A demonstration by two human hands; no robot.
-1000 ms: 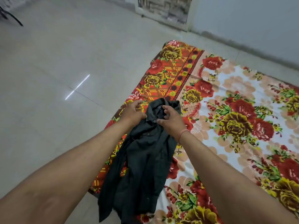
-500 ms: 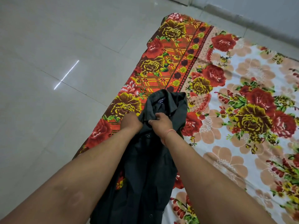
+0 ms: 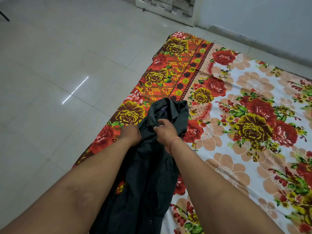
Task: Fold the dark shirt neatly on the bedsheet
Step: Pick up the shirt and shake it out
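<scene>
Head view: I look along both forearms to the floral bedsheet point(image 3: 236, 149) spread on the tiled floor point(image 3: 50, 115).
Change: a second ago both hands were up at the collar point(image 3: 168, 108); they have since dropped to just below it.
Left hand point(image 3: 130, 135): curled, gripping the shirt's left front edge, fingertips tucked out of sight.
Right hand point(image 3: 166, 130): thumb and fingers pinch the placket at the top button point(image 3: 155, 127).
Meaning: I'd say the front is being closed or lined up, and no fold has been made yet.
Dark shirt point(image 3: 152, 174): lies lengthwise on the sheet's orange-red border, close to the floor edge, collar away from the person.
Look: charcoal, button-front, collar spread with its label showing. The body is narrow and rumpled and runs out of view between the arms. I can't make out the sleeves.
</scene>
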